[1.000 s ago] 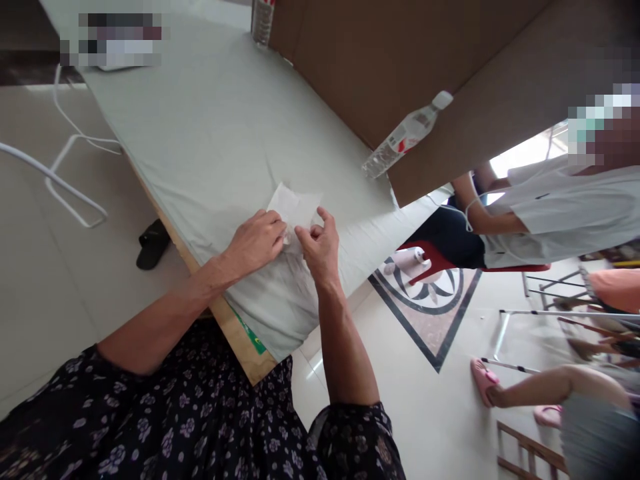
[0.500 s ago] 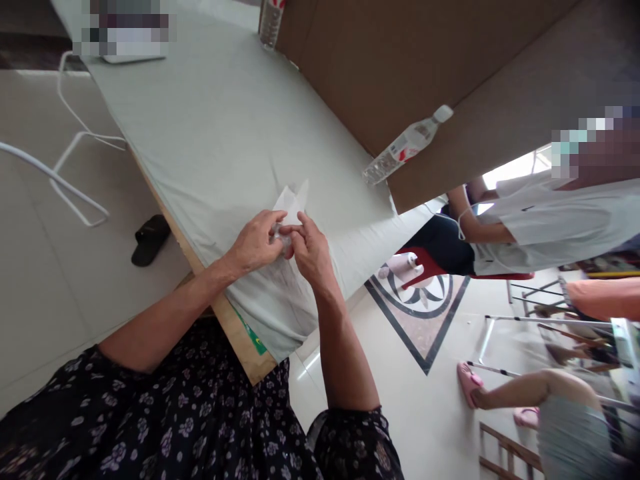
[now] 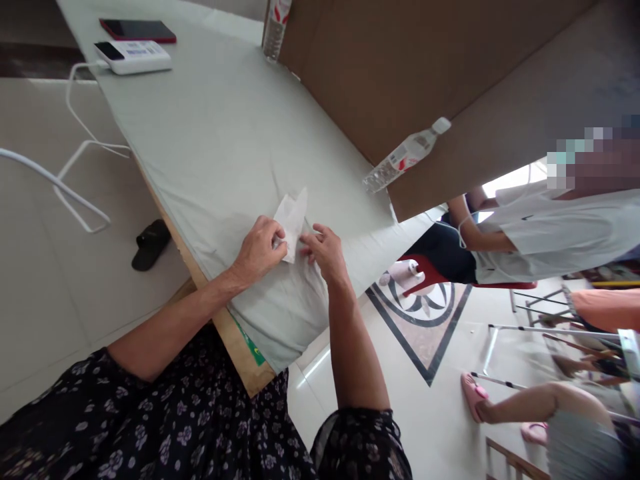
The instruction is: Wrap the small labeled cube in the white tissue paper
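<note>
A creased piece of white paper (image 3: 293, 217), perhaps tissue, rests on the pale cloth of the table in front of me. At its left edge is my left hand (image 3: 261, 248), fingers curled in and thumb against them, overlapping the paper's side. What lies inside those fingers is hidden. My right hand (image 3: 326, 252) is just right of the paper, its fingers apart and slightly bent, holding nothing I can see.
A large cardboard panel (image 3: 400, 80) stands across the table, with a water bottle (image 3: 407, 157) leaning by it and another bottle (image 3: 277, 30) farther off. A white cabled device (image 3: 143, 59) and a phone (image 3: 137, 30) lie far left. A seated person (image 3: 565, 227) is at right.
My hands were together over a clear, crinkled thing; now they are apart, the right one shifted rightward with fingers loosened. The clear thing no longer shows, and more of the white paper is visible.
</note>
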`<state>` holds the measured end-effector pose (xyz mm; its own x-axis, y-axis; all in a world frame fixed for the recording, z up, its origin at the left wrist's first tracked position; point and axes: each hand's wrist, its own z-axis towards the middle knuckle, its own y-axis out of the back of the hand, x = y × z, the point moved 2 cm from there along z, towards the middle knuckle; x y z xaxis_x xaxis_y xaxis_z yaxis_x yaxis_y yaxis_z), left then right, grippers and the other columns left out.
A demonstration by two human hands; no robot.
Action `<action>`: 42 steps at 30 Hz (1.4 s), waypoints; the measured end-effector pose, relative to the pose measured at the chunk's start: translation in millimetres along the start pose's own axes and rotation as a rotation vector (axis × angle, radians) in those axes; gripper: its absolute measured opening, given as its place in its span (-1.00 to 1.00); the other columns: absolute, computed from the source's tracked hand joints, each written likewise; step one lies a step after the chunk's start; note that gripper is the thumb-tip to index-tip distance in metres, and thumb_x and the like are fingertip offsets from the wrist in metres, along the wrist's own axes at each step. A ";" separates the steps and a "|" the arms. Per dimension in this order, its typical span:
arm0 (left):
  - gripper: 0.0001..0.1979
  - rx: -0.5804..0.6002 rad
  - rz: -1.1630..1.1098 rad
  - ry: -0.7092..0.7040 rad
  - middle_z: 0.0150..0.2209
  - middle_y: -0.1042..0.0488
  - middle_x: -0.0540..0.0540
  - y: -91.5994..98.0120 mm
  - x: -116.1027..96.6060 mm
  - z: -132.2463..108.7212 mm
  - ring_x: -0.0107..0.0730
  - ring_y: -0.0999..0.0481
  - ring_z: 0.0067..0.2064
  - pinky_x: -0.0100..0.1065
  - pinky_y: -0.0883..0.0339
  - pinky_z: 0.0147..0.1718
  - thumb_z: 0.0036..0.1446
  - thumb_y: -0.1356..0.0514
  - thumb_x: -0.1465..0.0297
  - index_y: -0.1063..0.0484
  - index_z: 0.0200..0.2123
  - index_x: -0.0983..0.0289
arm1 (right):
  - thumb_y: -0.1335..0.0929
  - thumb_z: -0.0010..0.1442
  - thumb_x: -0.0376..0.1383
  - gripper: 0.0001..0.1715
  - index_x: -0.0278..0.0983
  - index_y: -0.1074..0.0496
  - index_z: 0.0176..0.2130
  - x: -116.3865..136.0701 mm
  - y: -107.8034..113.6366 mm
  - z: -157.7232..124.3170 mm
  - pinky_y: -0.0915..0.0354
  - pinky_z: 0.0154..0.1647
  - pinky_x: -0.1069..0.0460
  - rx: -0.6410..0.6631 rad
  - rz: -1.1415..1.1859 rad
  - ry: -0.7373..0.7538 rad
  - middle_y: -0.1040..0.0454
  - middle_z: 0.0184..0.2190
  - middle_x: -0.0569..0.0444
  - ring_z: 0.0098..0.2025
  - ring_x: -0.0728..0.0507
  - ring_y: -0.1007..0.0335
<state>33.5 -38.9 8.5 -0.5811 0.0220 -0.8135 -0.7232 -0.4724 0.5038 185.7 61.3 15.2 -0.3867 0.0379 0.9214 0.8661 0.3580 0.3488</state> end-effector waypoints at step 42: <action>-0.38 0.357 -0.026 -0.177 0.41 -0.33 0.32 36.4 26.7 -5.2 0.03 -0.30 0.44 0.08 -0.19 0.42 0.04 -0.22 0.43 -0.44 0.23 0.27 | -0.40 0.32 -0.26 -0.57 -0.18 -0.53 0.16 -17.3 -12.2 -36.4 -0.29 0.36 -0.21 0.127 -0.302 0.737 -0.56 0.22 -0.11 0.29 -0.24 -0.46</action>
<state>-6.4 -60.0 3.6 -0.5934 0.1960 -0.7807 -0.8049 -0.1344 0.5780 193.4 22.3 1.2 -0.2518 -0.6869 0.6818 0.6974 0.3597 0.6199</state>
